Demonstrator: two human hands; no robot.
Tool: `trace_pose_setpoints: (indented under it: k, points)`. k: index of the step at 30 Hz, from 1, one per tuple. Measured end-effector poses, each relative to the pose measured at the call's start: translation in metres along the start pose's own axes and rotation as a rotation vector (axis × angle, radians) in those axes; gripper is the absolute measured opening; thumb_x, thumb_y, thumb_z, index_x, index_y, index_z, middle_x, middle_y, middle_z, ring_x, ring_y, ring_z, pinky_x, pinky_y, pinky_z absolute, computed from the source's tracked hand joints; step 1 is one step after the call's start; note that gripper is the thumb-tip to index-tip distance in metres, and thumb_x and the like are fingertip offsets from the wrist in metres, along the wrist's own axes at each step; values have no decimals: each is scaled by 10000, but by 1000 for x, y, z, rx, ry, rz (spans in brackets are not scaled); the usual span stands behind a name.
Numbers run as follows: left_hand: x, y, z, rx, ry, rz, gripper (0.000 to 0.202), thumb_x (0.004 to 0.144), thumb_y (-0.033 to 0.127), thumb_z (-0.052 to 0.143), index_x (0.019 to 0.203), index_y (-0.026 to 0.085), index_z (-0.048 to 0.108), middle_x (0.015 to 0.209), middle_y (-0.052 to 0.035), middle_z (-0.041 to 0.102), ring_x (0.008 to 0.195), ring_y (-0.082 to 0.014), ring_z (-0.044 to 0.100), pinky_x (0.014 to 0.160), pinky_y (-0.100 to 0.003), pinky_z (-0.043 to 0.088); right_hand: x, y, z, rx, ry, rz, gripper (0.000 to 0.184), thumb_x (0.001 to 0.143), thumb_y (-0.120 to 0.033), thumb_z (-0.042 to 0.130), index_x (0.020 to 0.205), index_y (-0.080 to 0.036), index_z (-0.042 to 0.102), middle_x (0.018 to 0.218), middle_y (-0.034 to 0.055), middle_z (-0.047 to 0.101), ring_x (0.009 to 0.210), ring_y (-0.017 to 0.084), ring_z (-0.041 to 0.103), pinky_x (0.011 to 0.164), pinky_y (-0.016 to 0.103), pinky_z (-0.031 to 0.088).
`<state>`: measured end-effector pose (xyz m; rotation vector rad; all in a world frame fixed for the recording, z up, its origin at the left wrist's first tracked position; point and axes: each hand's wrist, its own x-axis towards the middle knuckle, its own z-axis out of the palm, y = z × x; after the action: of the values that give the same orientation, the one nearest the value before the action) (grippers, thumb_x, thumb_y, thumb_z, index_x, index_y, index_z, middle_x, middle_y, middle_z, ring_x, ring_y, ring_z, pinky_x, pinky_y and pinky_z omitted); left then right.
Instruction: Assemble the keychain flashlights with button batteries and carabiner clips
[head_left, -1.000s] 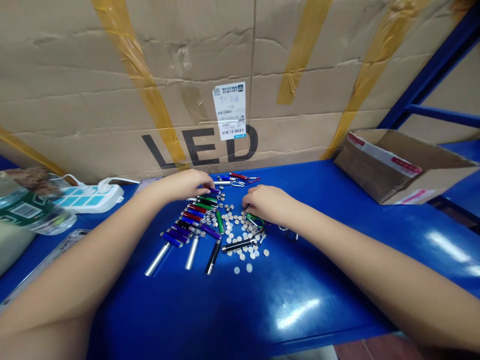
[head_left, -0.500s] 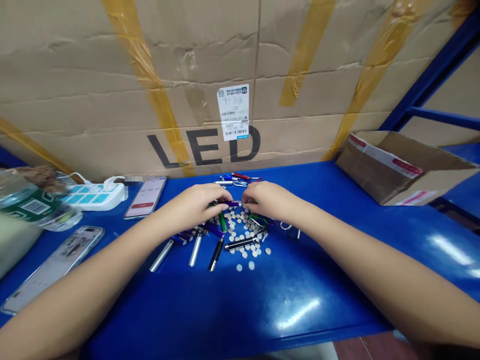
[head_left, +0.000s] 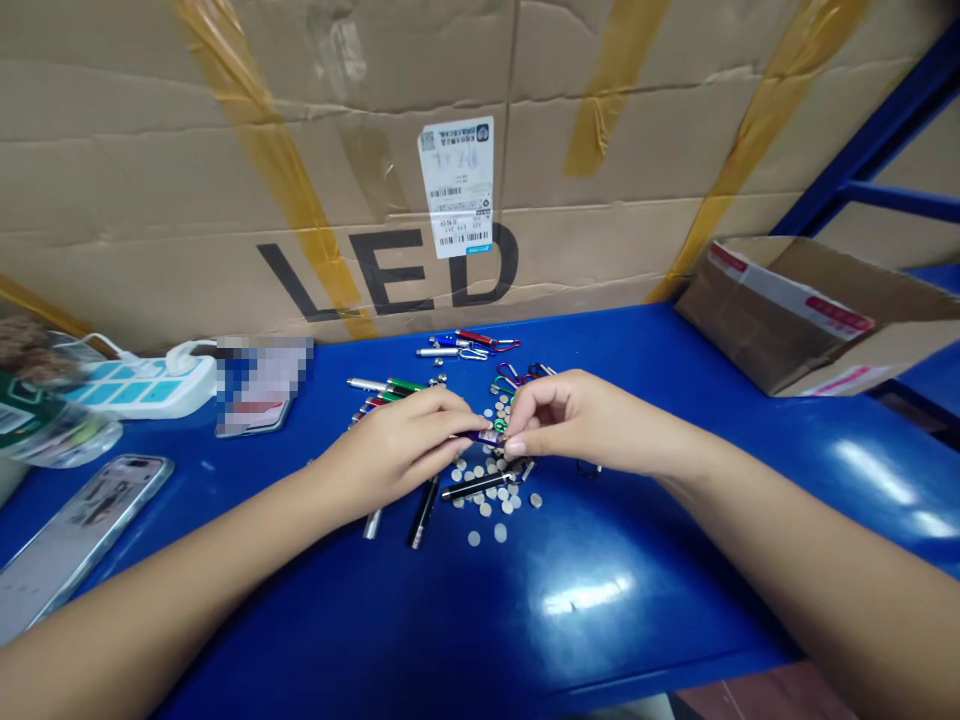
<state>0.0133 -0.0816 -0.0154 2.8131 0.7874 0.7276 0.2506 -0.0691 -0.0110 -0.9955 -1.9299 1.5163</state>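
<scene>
My left hand (head_left: 409, 440) grips a small purple flashlight tube (head_left: 489, 436) that lies sideways, its right end sticking out past the fingertips. Right at that end are the pinched thumb and forefinger of my right hand (head_left: 559, 418); whatever is between them is too small to make out. Below both hands spreads a pile of round button cells (head_left: 486, 509). A black flashlight (head_left: 475, 487) with a clip lies across the pile. Left of it rest a black tube (head_left: 424, 513) and a silver tube (head_left: 373, 524), partly covered by my left hand.
Behind my hands lie a red flashlight (head_left: 474, 340), a blue one and a silver one with clips. Green and silver tubes (head_left: 405, 386) sit beyond my left hand. Phones (head_left: 90, 525), a power strip (head_left: 154, 388) and a bottle stand left; an open carton (head_left: 780, 320) is right.
Both hands have come nearer to me with the purple tube, the left also shifting over the tubes at left. My right fingers have closed in on the tube's end. The view has shifted slightly.
</scene>
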Motion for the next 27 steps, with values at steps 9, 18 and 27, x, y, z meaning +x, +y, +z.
trace_pose_setpoints:
  k: [9, 18, 27]
  points:
    - [0, 3, 4, 107, 33, 88, 244, 939, 185, 456, 1095, 233, 638, 971, -46, 680, 870, -127, 649, 760, -221, 527, -2, 2, -5, -102, -94, 81, 182, 723, -360, 720, 744, -193, 651, 695, -22, 681, 646, 108, 614, 581, 230, 467]
    - [0, 2, 7, -24, 77, 18, 233, 915, 123, 476, 1029, 233, 648, 1008, -50, 654, 948, -131, 630, 841, -244, 531, 1, 1, 9, -296, 83, -19, 43, 763, -174, 579, 797, -196, 596, 637, -44, 595, 585, 88, 553, 539, 204, 422]
    - [1, -3, 7, 0, 135, -89, 176, 887, 153, 571, 1033, 220, 645, 979, -21, 683, 927, -131, 645, 838, -231, 514, 2, 4, 15, -188, 189, -94, 54, 808, -225, 589, 835, -179, 587, 645, -34, 595, 582, 89, 576, 546, 210, 461]
